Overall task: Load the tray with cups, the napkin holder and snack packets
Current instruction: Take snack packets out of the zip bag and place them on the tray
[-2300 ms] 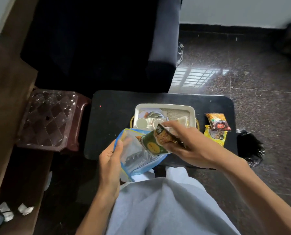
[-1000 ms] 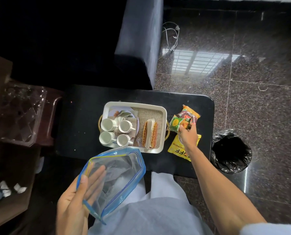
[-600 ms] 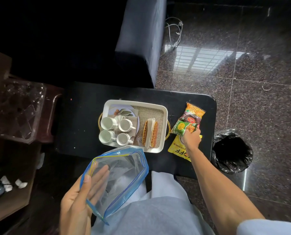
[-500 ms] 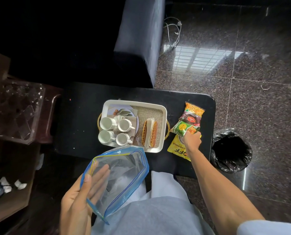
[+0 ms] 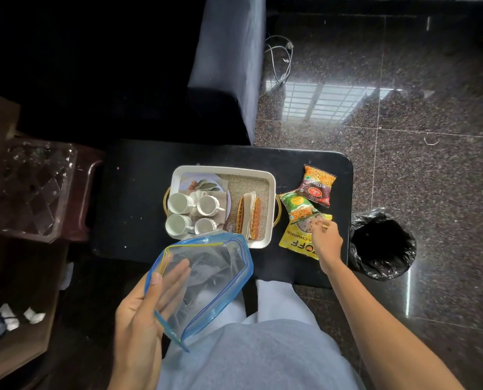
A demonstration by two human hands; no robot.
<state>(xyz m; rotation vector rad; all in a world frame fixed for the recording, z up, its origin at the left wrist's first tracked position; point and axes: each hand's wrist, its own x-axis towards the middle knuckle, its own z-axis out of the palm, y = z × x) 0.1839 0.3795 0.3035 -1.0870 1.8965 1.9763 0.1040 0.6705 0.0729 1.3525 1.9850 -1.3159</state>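
released now, the green snack packet (image 5: 298, 207) lies flat on the black table (image 5: 139, 198) where half a second back the right hand (image 5: 326, 241) was pinching it; those fingers (image 5: 320, 224) have slackened and curl loosely over the yellow packet (image 5: 299, 243), gripping nothing. left hand (image 5: 147, 302) is spread open-palmed, fingers inside the mouth of the clear zip bag (image 5: 215, 280), thumb outside pinning the rim. outward from there: the red packet (image 5: 316, 185) sits just beyond the green one, overlapping it, all three packets beside the white tray (image 5: 272, 181), not in it. four white cups (image 5: 191, 215) are clustered in the tray's left half, and the napkin holder (image 5: 248, 218) stands to their right. packets look light, crinkly and slick, air-puffed, so a pinch on a sealed edge seems the safest hold; squeezing the middle risks crushing the snacks. bin (image 5: 383, 246) waits off the table's right end.
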